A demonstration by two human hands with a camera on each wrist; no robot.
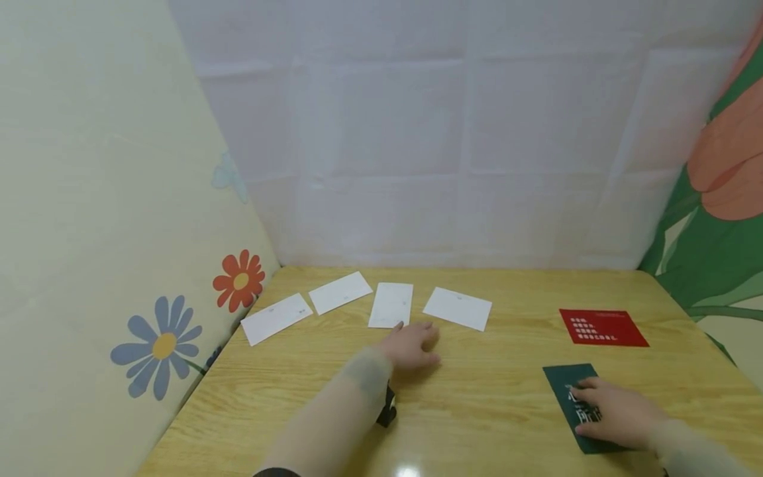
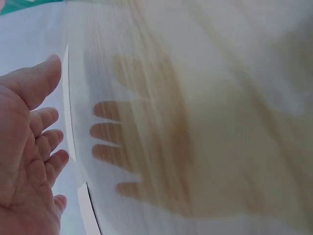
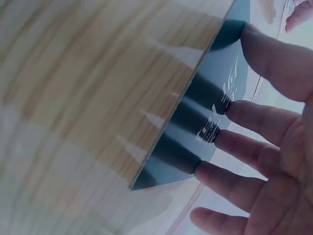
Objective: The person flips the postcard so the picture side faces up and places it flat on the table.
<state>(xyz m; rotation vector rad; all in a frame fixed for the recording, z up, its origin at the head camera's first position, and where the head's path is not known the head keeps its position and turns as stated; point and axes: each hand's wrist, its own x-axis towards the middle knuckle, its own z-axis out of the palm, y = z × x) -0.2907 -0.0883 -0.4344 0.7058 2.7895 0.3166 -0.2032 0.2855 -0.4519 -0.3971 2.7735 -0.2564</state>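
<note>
Head view: one dark green lettered card [image 1: 563, 385], laid on the wood-grain table [image 1: 483, 397], nearer the wearer than the red card [image 1: 605, 326]; touched by the right hand [image 1: 622, 412], fingers spread. Left hand [image 1: 410, 348]: relaxed, nothing held, near four white cards [image 1: 390, 305]. Skewing could be caused by uneven fingertip pressure.

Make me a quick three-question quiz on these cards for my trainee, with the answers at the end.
1. How many white cards lie on the table?
2. True or false: the red card lies farther from the person than the green card.
3. The right hand is touching: A) a white card, B) the green card, C) the red card.

Key: 1. Four; 2. True; 3. B
</note>
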